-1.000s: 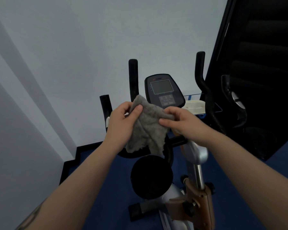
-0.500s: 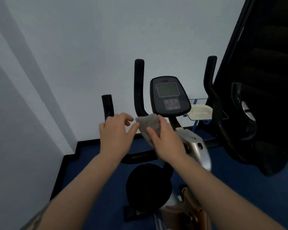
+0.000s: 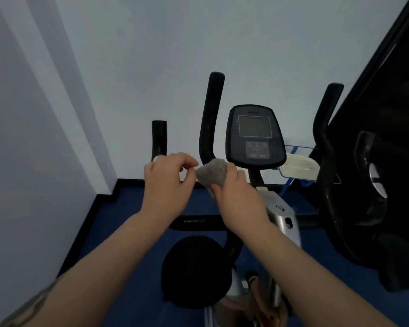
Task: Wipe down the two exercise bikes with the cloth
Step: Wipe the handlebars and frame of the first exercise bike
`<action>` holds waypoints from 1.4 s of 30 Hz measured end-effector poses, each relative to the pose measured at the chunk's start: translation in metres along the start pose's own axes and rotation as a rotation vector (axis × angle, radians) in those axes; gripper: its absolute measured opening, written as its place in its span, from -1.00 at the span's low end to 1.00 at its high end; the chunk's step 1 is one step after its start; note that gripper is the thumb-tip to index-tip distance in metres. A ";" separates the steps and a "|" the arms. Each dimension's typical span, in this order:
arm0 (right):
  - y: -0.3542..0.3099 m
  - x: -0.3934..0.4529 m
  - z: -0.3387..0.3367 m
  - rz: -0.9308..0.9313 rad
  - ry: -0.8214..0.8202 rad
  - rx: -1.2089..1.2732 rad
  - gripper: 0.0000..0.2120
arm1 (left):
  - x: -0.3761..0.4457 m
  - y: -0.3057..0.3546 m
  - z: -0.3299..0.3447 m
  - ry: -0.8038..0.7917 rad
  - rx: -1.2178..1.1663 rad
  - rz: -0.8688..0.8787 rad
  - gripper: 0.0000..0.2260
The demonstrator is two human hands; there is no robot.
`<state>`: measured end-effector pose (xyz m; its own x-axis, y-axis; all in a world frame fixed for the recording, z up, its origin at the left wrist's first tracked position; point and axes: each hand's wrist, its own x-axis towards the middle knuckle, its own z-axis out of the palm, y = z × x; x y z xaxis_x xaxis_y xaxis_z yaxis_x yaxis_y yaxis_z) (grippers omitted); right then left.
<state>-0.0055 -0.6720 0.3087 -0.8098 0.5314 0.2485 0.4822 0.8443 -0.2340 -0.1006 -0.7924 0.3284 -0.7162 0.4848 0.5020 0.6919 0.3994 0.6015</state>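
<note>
Bunched since a second ago, the grey cloth [image 3: 211, 171] sits gripped in the right hand [image 3: 236, 199], just left of the bike console [image 3: 255, 135]. Left hand [image 3: 168, 182] hangs loosely curled beside it, holding nothing. Upright handlebars [image 3: 210, 114] flank the console; a white tray [image 3: 299, 167] rests in the blue rack [image 3: 293, 182] behind; blue floor [image 3: 132, 220] lies open leftward.

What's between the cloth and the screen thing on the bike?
In the head view, nothing sits between them. The cloth, bunched in the right hand, is just left of and below the console; only a sliver of wall and floor shows.
</note>
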 end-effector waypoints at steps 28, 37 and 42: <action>0.031 0.050 -0.033 0.032 -0.156 0.760 -0.70 | 0.018 0.014 0.006 -0.357 -0.359 -0.266 -0.88; -0.014 0.022 -0.003 0.086 -0.009 0.350 -0.48 | 0.023 -0.001 -0.006 -0.043 -0.045 -0.097 -0.91; -0.014 0.018 -0.005 -0.006 0.120 0.130 -0.59 | 0.005 0.007 -0.002 -0.003 -0.132 -0.080 -0.87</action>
<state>-0.0251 -0.6735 0.3207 -0.7629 0.5377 0.3591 0.4243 0.8354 -0.3495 -0.0998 -0.7885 0.3365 -0.7680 0.4580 0.4478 0.6148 0.3312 0.7157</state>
